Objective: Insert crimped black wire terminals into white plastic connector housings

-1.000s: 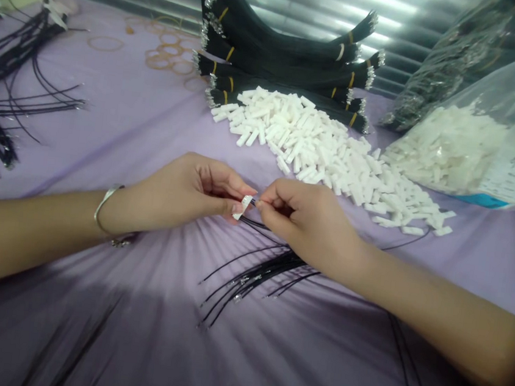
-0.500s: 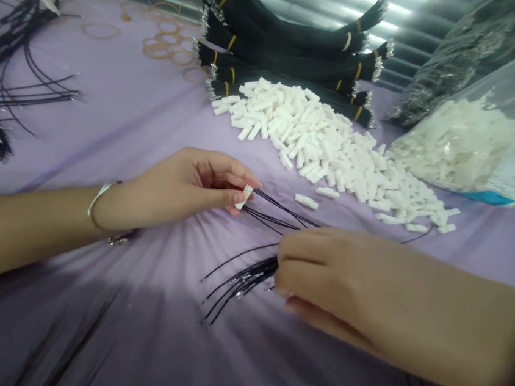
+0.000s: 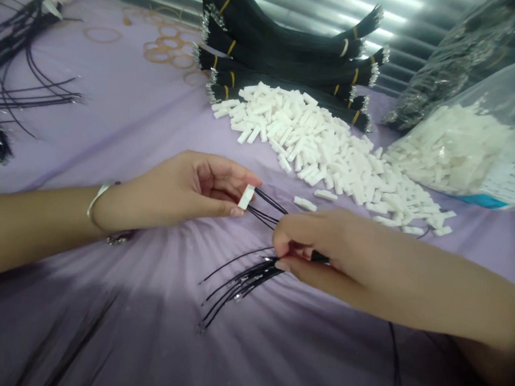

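Between thumb and fingers, my left hand (image 3: 203,186) holds a small white connector housing (image 3: 246,197). Several thin black wires (image 3: 268,209) run out of its right side toward my right hand (image 3: 311,248). That hand is closed around a bundle of black wires (image 3: 248,278), whose loose ends with small metal terminals fan out to the lower left. My right thumb and forefinger are pressed together near the top of the bundle. What lies inside the palm is partly hidden.
Behind my hands spreads a heap of white connector housings (image 3: 318,138), with two lying apart in front. Banded bundles of black wires (image 3: 282,42) lie beyond. A clear bag (image 3: 483,149) of housings stands right. Finished-looking wire assemblies (image 3: 3,68) lie left, near rubber bands (image 3: 166,48).
My right hand has turned and shifted slightly left, so its thumb and forefinger now show at the wire bundle. The connector housing in my left hand has tilted slightly, staying nearly in place.
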A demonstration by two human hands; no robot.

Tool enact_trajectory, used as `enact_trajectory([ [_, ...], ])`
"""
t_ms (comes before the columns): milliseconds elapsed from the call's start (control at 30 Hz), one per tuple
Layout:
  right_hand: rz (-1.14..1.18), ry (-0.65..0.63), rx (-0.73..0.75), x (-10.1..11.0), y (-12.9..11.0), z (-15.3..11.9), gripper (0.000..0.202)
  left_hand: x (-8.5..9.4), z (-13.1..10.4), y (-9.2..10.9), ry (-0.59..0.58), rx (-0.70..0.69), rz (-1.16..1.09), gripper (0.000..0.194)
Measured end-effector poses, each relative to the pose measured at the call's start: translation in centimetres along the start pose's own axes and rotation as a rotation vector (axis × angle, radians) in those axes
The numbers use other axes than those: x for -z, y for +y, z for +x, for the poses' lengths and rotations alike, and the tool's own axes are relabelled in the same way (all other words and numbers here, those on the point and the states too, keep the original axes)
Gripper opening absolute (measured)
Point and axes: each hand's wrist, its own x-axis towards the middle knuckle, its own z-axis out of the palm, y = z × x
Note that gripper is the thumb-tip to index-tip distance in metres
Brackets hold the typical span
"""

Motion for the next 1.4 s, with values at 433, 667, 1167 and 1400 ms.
enact_trajectory([
  [433,0.243,0.254,-0.193,-1.6,0.1,1.4,0.011,-0.8,-0.1,0.9,0.029,0.092,0.134,0.017],
  [667,0.009,0.311,-0.172,-1.7,-2.6,0.6,0.014,-1.1,-0.5,0.7,-0.064,0.242,-0.116,0.016],
  [1167,0.044,0.263,-0.216,-2.2,-0.8,2.1,0.016,-1.2,-0.3,0.7,-0.067,0.274,-0.147,0.009],
  [1400,0.071,0.279,-0.199,-2.3,-0.4,2.4,0.013,-1.3,-0.3,0.9,-0.065,0.26,-0.085,0.01],
])
